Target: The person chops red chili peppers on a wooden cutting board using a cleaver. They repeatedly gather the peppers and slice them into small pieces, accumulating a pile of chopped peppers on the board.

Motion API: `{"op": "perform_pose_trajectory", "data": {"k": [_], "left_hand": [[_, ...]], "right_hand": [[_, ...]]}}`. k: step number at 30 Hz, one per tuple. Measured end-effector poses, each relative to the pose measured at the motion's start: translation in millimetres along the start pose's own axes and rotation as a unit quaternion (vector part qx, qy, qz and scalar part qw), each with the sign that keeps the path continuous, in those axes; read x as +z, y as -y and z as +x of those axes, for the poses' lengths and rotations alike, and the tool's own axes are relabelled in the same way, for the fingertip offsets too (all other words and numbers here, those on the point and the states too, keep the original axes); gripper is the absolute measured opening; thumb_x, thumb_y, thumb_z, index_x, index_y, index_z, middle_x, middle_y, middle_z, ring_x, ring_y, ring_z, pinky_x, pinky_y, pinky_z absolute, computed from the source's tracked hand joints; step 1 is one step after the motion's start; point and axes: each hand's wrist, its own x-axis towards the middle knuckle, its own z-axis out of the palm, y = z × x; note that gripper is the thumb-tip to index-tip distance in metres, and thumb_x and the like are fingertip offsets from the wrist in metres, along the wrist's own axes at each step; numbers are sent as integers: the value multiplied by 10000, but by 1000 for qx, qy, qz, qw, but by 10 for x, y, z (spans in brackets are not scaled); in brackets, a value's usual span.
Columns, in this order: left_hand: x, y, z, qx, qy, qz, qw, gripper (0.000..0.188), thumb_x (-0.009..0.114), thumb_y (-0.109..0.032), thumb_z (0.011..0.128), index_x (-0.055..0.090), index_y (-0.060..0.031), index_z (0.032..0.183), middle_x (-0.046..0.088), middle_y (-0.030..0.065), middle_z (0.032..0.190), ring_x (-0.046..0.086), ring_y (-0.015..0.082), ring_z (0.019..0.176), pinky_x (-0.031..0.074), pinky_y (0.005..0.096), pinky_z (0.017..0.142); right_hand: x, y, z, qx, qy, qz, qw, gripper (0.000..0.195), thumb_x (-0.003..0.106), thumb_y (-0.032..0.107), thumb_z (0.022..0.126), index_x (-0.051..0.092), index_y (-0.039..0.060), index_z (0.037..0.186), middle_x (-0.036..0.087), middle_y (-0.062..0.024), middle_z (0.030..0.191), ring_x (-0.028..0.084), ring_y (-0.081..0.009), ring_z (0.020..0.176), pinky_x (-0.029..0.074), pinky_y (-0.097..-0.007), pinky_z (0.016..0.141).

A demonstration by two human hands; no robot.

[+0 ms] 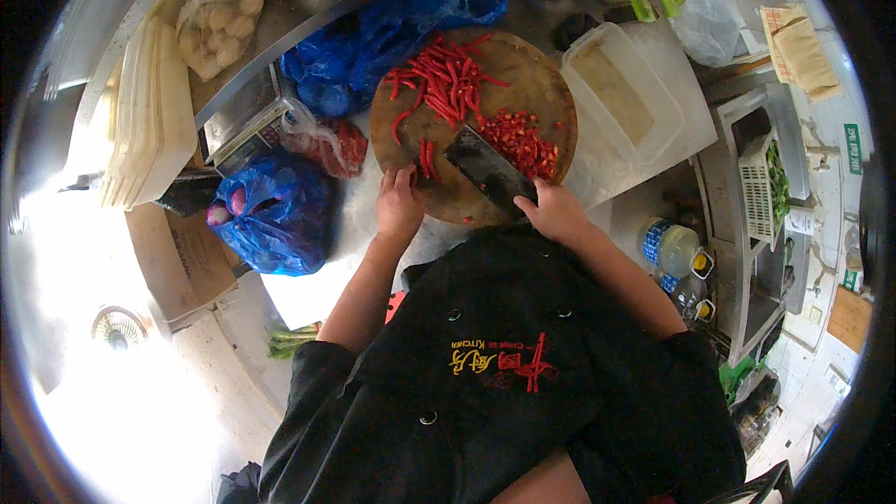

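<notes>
My right hand [560, 211] grips a dark-bladed cleaver [486, 166], which lies slantwise over a round wooden chopping board [458, 199]. Beyond the blade, chopped red chilies [518, 136] form a heap on the board's right side. Whole red chilies [448, 77] are piled towards the far edge. At the board's near left edge rests my left hand [402, 203], its fingers bent. A few separate chilies [426, 158] lie right beside its fingertips; whether the fingers pinch any of them is unclear.
A clear plastic tub [619, 94] stands right of the board. Blue plastic bags [392, 35] crowd its far left side. A bag of red meat-like pieces [343, 147] and a blue bag holding onions [273, 224] sit left. Large bottles [668, 248] stand below the counter, right.
</notes>
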Motion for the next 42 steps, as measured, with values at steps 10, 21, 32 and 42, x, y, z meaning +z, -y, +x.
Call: {"op": "perform_pose_trajectory", "data": {"k": [10,21,32,42], "left_hand": [[62,-49,356,-32,-24,23,999,260,654,-149,887,656,-76,1136,662,194,1054,637,423,992,536,505,861],[114,53,45,211,13,84,974,269,662,-107,816,694,-60,1080,660,113,1137,594,336,1081,501,427,966],[281,-169,-41,354,39,37,934,475,790,-280,655,698,-115,1091,658,52,1132,589,286,1058,542,376,880],[259,-187,-93,301,75,49,949,354,710,-164,728,721,-118,1078,663,43,1087,594,280,998,561,367,840]], "right_hand": [[68,-90,56,-22,-2,-28,999,555,622,443,960,583,-58,1195,690,-305,952,666,-481,920,530,-536,819],[67,-121,14,-24,-12,-1,1000,580,608,451,967,581,-65,1230,690,-313,942,674,-476,912,537,-539,810],[-128,53,-128,-42,-20,-62,997,469,545,421,997,563,28,1251,707,-254,861,688,-473,833,551,-563,751],[-90,295,-307,-56,37,-120,991,327,562,335,1000,554,41,1143,678,-216,763,675,-431,746,523,-569,669]]}}
